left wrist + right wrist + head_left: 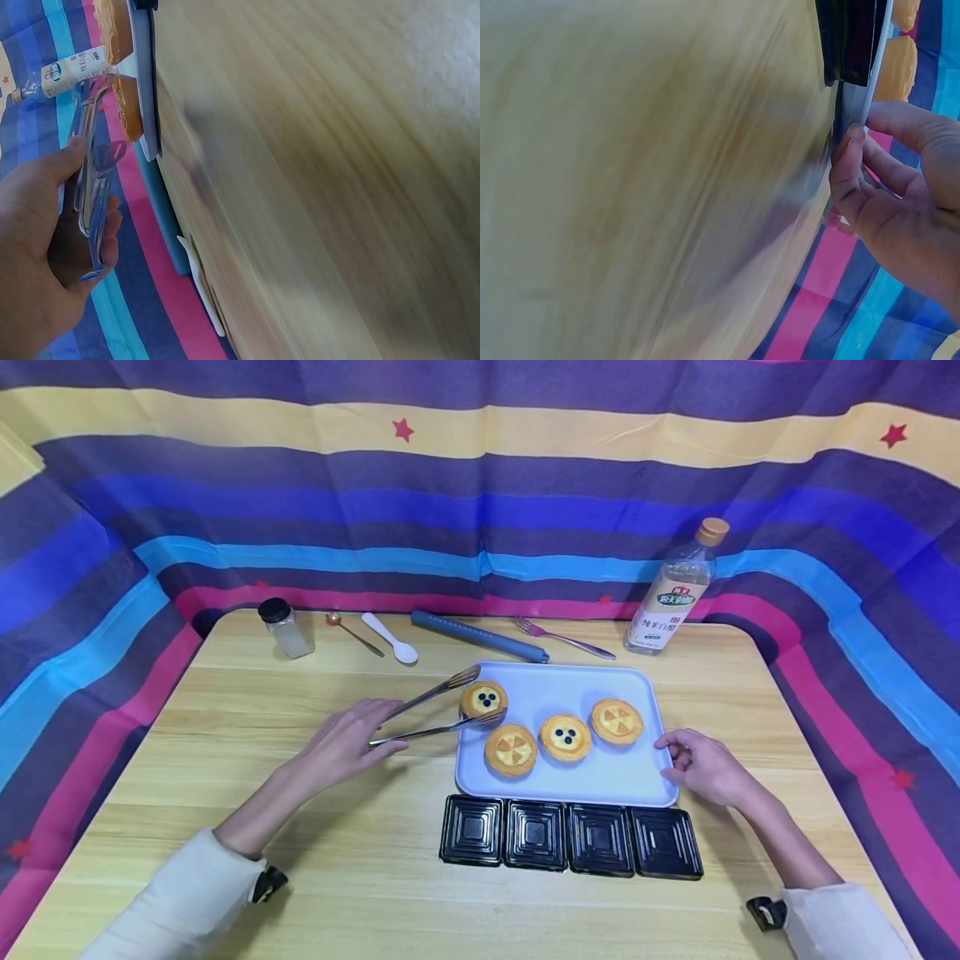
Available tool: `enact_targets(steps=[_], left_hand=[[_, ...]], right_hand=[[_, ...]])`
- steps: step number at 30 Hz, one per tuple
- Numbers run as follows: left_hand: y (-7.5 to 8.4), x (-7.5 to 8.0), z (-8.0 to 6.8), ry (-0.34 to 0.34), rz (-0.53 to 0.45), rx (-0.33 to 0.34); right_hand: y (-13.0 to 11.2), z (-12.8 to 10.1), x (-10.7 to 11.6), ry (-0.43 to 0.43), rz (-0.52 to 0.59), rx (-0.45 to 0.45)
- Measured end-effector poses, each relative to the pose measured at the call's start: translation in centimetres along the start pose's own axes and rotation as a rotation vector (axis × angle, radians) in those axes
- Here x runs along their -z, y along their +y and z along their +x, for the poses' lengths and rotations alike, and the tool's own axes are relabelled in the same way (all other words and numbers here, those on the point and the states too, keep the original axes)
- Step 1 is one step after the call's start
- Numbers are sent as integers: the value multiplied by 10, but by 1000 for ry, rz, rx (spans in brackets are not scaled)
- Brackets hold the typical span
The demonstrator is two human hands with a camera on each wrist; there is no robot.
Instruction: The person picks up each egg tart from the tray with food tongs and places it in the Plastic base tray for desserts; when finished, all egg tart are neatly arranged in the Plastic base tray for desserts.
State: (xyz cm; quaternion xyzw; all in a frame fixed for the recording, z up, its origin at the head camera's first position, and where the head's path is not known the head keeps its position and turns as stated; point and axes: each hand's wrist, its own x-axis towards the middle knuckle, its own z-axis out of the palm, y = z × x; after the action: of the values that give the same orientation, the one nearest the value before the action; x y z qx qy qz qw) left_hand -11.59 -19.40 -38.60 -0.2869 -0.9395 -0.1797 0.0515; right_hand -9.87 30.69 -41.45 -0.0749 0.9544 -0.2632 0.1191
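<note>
The left hand (pixel 348 743) holds a pair of slim, shiny metal tongs (pixel 453 681), the thumb on 1 arm and fingers on the other. The tongs' 2 ends stand apart on either side of a round golden tart with 3 dark berries (pixel 483 697), at the far left corner of a pale blue rectangular tray (pixel 600 777); whether they touch it, I cannot tell. The right hand (pixel 705 767) pinches the tray's right edge between thumb and fingers.

3 more tarts sit on the tray: a tart with pale wedges (pixel 512 750) nearest the front, another berry-topped tart (pixel 566 737) mid-tray and a second wedge-topped tart (pixel 617 721) towards the right. 4 black square ridged plastic bases (pixel 535 834) line up just beside the tray's near edge.

Behind lie a white plastic spoon (pixel 390 638), a blue-grey rod (pixel 480 637) and a pinkish metal fork (pixel 564 637); a clear bottle with an orange-brown cap (pixel 670 597) stands to their right.
</note>
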Motion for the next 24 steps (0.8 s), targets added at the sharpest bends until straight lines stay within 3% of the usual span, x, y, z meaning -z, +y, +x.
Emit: enact_targets(steps=[8,17,24], left_hand=[[-1,-1,3,-39,15,2],[3,3,9,-39,97,-45],[4,4,10,-45,107,-54]], right_hand=[[-2,0,0,-17,6,-26],[-1,0,0,-9,-8,-12],[1,0,0,-3,0,-2]])
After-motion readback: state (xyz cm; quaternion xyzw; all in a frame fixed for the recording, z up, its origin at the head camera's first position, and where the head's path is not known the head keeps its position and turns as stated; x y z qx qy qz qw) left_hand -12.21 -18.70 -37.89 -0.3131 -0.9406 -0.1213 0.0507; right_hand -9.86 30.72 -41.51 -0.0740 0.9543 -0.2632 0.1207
